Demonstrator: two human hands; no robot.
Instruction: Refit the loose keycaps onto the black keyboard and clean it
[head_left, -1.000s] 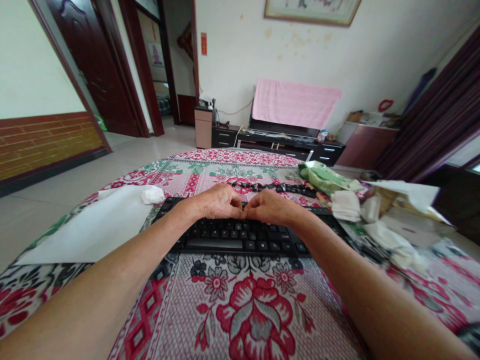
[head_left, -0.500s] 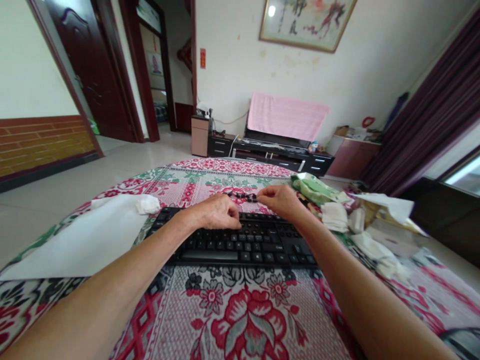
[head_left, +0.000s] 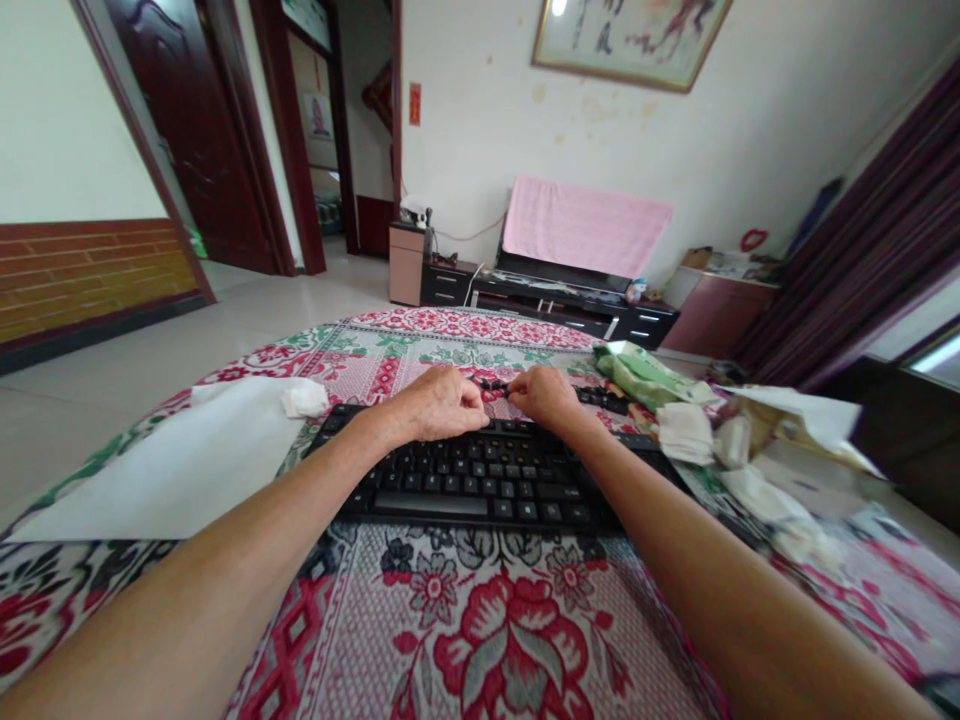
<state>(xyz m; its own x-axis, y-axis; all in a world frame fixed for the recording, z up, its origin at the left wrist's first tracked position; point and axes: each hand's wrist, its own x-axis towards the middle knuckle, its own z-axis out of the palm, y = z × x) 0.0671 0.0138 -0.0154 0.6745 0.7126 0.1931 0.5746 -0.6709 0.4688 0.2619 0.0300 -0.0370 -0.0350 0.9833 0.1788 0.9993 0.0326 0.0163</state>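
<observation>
A black keyboard (head_left: 480, 482) lies on a red flowered cloth (head_left: 495, 630) in front of me. My left hand (head_left: 442, 403) rests at the keyboard's far edge with its fingers curled in and pinched; what they hold is hidden. My right hand (head_left: 546, 397) is just beyond that edge, thumb and fingers pinched on a small black keycap (head_left: 501, 388). The two hands' fingertips are a few centimetres apart. A row of loose black keycaps (head_left: 604, 400) lies on the cloth behind the keyboard, right of my right hand.
A white sheet (head_left: 172, 470) with a crumpled tissue (head_left: 304, 398) lies left of the keyboard. A green bag (head_left: 645, 370), folded tissues (head_left: 682, 430) and paper scraps (head_left: 795, 420) clutter the right. Beyond the table stand a low cabinet (head_left: 570, 300) and a pink cloth (head_left: 585, 225).
A second ago both hands met over the keyboard's middle. My right hand then reached out to the keycap row and has now drawn back toward my left hand. The view shifted slightly.
</observation>
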